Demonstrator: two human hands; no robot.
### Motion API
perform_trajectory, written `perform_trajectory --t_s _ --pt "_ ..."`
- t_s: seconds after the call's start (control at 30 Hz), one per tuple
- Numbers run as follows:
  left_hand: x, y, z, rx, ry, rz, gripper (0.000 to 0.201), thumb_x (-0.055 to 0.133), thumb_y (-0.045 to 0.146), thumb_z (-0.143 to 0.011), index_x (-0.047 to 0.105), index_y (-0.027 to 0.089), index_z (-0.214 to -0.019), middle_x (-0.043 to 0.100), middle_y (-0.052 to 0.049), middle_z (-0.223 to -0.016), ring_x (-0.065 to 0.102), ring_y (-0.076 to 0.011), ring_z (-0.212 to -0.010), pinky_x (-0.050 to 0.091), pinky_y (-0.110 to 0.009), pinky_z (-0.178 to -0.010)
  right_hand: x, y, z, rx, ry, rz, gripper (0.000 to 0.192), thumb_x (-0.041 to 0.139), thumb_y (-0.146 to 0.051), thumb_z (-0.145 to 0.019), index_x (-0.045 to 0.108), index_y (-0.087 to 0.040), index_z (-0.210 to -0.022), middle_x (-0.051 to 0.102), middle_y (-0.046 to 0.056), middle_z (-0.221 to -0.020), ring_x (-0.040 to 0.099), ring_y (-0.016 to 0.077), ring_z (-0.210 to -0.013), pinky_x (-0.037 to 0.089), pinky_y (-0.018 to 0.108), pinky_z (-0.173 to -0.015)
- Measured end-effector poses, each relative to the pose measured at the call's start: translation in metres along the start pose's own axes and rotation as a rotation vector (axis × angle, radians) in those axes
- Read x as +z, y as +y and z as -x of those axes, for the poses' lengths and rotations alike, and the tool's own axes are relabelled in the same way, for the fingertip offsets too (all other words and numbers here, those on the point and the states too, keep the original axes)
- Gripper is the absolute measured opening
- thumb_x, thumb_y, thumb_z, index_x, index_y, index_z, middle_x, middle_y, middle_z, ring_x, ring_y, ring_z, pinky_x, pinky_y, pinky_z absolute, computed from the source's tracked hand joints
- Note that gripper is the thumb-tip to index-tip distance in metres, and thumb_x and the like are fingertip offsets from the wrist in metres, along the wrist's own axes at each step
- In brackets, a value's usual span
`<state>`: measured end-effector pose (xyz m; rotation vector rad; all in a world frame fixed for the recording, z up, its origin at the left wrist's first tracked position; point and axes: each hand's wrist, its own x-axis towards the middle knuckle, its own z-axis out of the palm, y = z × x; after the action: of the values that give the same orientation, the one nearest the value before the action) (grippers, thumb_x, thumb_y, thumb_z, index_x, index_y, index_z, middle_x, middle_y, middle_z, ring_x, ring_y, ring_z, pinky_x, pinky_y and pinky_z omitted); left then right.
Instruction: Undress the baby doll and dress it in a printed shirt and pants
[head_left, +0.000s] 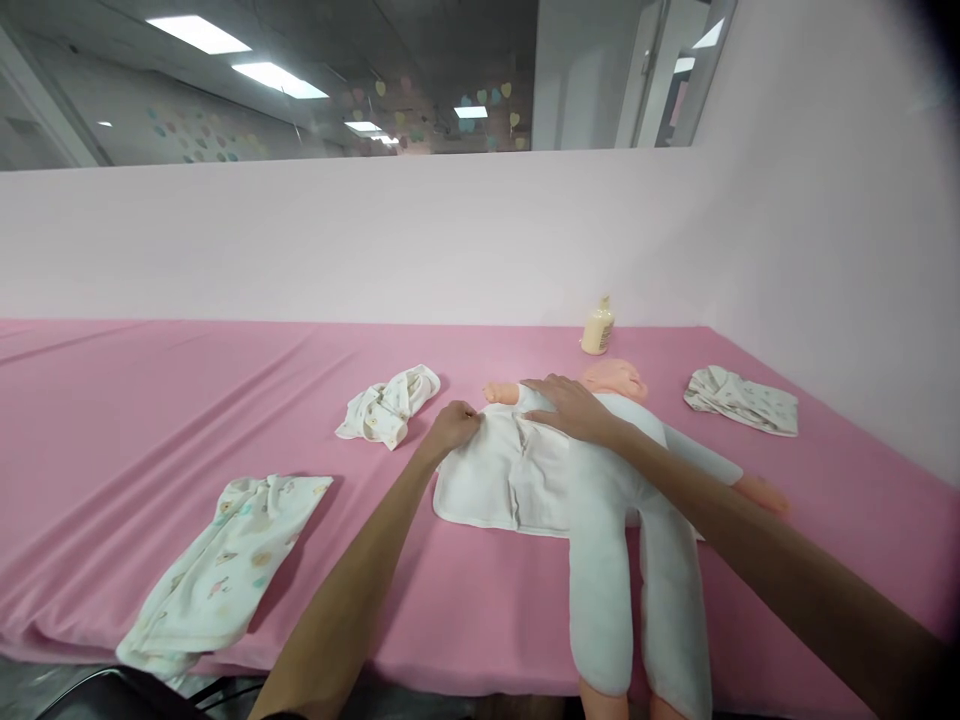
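Note:
A baby doll (611, 570) in a white bodysuit lies on the pink-covered table (465, 610), its head away from me and its legs at the near edge. Spread flat on the left side of the doll is a white baby shirt (480, 490), partly under its body. My left hand (455, 428) is closed in a pinch at the shirt's far left edge. Stretched fingers of my right hand (576, 408) rest over the doll's upper chest and the shirt's top edge. My right forearm crosses above the doll's torso and hides part of it.
Printed baby pants (232, 560) lie at the near left. A crumpled printed garment (390, 405) sits behind my left hand, and a folded printed cloth (742, 400) lies at the right. A pump bottle (598, 328) stands by the white wall (360, 240).

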<state>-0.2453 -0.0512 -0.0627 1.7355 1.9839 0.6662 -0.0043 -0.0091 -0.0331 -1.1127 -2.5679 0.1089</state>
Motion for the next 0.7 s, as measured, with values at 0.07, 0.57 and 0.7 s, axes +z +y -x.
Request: perform_trajectory --t_s 0.07,0.57,0.7 --pt "-0.015 0.000 0.004 -0.007 0.062 0.030 0.025 0.039 0.034 -0.088 0.046 0.018 -0.070 0.058 -0.004 -0.076 0.054 -0.0154 -0.068 0.036 -0.025 -0.059 -0.001 -0.002 0.000 0.003 -0.012 -0.028 0.057 0.049 -0.056 -0.091 0.044 -0.028 -0.141 0.059 0.009 -0.114 0.054 0.0263 -0.106 0.041 0.039 -0.094" --pt "-0.055 0.030 0.028 0.123 0.270 -0.146 0.036 0.036 0.039 -0.095 0.033 0.020 -0.064 0.049 -0.003 -0.066 0.046 -0.0177 -0.066 0.029 -0.029 -0.063 0.014 -0.018 0.004 -0.076 -0.159 0.202 0.044 0.057 -0.033 -0.091 0.054 -0.025 -0.134 0.056 0.013 -0.110 0.054 0.0276 -0.100 0.044 0.037 -0.086" --pt "-0.043 0.064 0.043 0.220 0.168 0.136 0.037 0.045 0.043 -0.091 0.038 0.019 -0.065 0.044 0.001 -0.063 0.040 -0.0121 -0.059 0.030 -0.026 -0.057 0.028 -0.032 -0.002 -0.046 -0.136 0.231 0.036 0.058 -0.029 -0.088 0.062 -0.015 -0.120 0.059 0.016 -0.107 0.055 0.0292 -0.102 0.043 0.039 -0.088"
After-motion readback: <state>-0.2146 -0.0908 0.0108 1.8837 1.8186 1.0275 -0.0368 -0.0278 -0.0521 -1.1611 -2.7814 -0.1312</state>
